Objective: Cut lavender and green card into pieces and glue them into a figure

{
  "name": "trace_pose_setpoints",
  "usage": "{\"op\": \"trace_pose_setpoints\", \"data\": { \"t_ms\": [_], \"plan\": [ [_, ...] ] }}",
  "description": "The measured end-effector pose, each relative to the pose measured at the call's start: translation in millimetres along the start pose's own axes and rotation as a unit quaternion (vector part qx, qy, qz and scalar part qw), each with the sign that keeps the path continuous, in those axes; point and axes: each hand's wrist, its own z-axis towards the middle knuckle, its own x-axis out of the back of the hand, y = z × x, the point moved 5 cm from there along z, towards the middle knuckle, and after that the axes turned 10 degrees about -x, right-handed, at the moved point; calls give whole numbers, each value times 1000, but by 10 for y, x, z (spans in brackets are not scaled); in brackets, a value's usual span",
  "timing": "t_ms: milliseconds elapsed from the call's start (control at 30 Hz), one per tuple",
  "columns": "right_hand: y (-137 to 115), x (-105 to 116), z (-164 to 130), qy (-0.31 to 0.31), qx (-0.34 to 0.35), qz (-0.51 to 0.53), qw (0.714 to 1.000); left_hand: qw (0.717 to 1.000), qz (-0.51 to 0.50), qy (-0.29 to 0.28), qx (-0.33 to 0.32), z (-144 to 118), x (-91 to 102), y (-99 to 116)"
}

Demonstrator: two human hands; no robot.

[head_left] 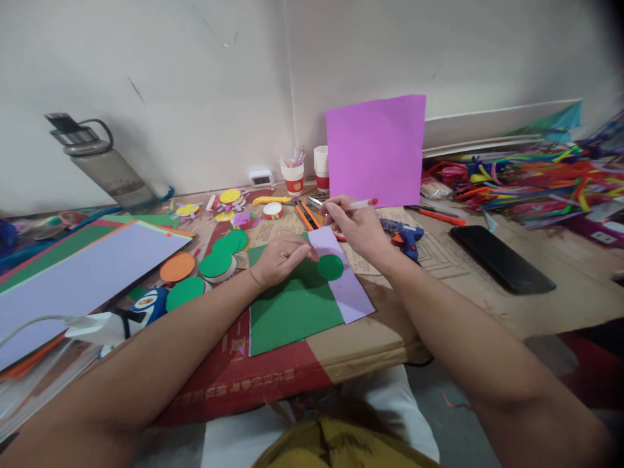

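My left hand [284,260] lies flat on a green foam-like sheet [297,312], its fingers stretched out towards a small green disc [330,267]. The fingertips reach the disc's left edge; whether they press on it I cannot tell. Under the disc, a light purple strip [351,292] sticks out to the right of the green sheet. Above the strip's far end, my right hand [355,224] is closed around a white pen [361,204] with a red end. The pen's other end is hidden by the fingers.
Behind stand a purple sheet [375,153] and paper cups [293,179]. Orange-handled scissors [306,214] and a blue glue gun [409,239] lie near my right hand. Green-topped round pieces [217,265] sit left. A black phone [500,259] and pipe cleaners [531,182] are right.
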Motion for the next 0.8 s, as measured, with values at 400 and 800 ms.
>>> {"op": "trace_pose_setpoints", "data": {
  "t_ms": [400,800],
  "plan": [
    [107,-19,55,3,-10,-7,1000,978,86,-166,-94,8,-195,66],
    [236,-15,122,23,-38,17,999,962,152,-185,-129,-16,-255,94]
  ]
}}
